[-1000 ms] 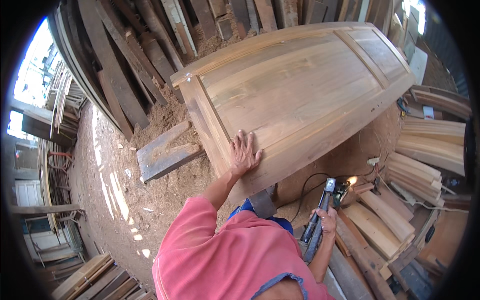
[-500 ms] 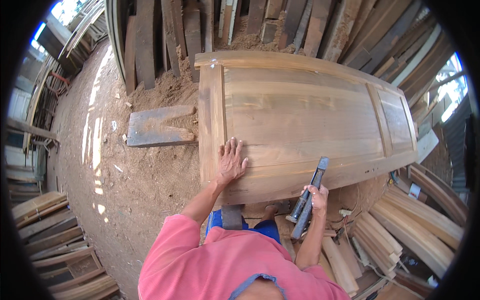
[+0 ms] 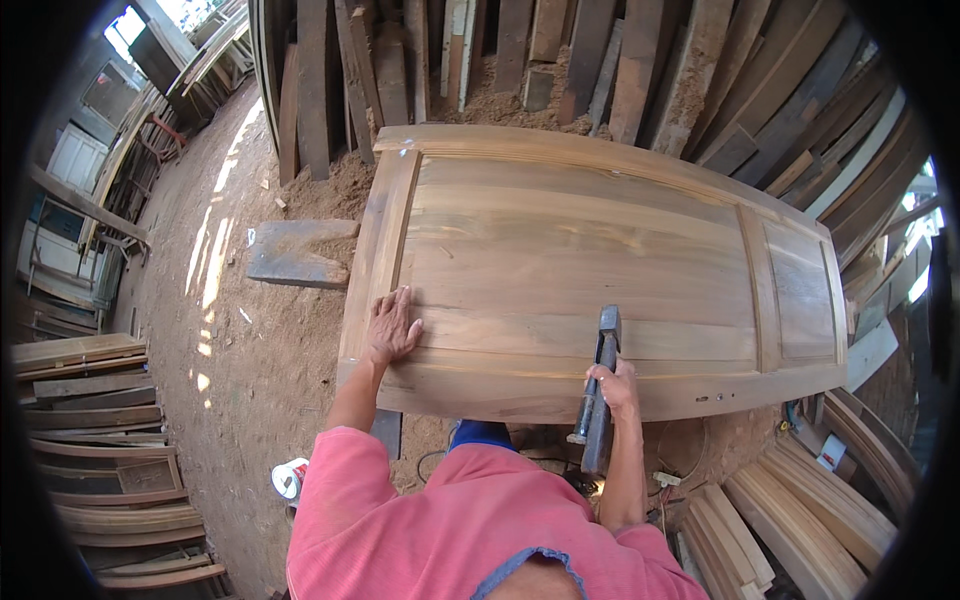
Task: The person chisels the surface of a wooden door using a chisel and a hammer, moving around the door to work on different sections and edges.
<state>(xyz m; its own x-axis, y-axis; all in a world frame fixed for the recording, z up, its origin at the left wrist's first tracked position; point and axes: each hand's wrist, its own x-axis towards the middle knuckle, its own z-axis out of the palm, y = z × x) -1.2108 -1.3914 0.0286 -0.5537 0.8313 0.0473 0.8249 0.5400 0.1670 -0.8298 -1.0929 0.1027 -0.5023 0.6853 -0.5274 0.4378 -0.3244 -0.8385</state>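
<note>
A large wooden panelled door (image 3: pixel 560 280) lies flat in front of me, its frame raised around a big panel and a smaller one at the right. My left hand (image 3: pixel 392 328) rests palm down, fingers stretched out, on the door's near left corner. Over the near edge, right of the middle, my right hand (image 3: pixel 613 386) is closed around a hammer (image 3: pixel 609 325) with a dark blocky head pointing away from me. Gripped alongside it is a second slim dark tool with a round end (image 3: pixel 577 437); its kind is unclear.
A notched wooden block (image 3: pixel 300 252) juts out beyond the door's left end. Upright boards (image 3: pixel 640 80) lean behind the door. Stacked planks lie at the lower left (image 3: pixel 105 440) and lower right (image 3: pixel 800 510). A white and red can (image 3: pixel 290 478) stands on the dirt floor.
The view has shifted, and the door's left end now appears farther left and nearer. My left hand stays flat on it; my right hand has come over its near edge with the tools.
</note>
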